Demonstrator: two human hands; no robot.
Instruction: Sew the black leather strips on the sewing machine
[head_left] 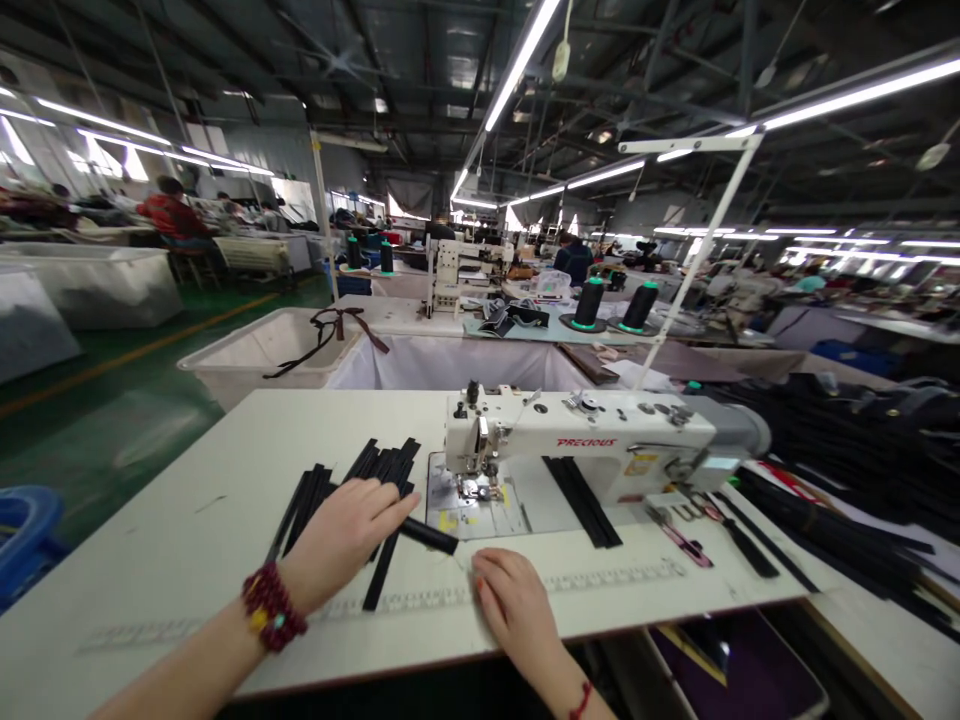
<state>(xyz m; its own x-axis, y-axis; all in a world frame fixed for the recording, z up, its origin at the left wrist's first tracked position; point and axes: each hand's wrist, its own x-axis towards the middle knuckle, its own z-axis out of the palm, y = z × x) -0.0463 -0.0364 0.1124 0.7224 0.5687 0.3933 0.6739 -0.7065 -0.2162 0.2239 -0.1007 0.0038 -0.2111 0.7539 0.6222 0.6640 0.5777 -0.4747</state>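
My left hand (352, 525) is closed, its fingers on a short black strip (431, 536) that sticks out to the right toward the sewing machine's needle plate. Under and behind this hand lie several loose black strips (382, 462), and another bundle of black strips (306, 500) is partly covered by the wrist. My right hand (514, 600) rests on the table just right of the strip's end, fingers curled together. What it pinches, if anything, is too small to make out. Ahead of both hands stands the white sewing machine (540, 430), its presser foot above the metal plate (450, 520).
More black strips (581, 500) lie under the machine's arm. Pink-handled snips (679, 535) and a black-handled tool (742, 540) lie at the right. A ruler scale (600, 580) runs along the white tabletop (225, 440). Behind is a bin (255, 350); a blue basket (30, 530) stands left.
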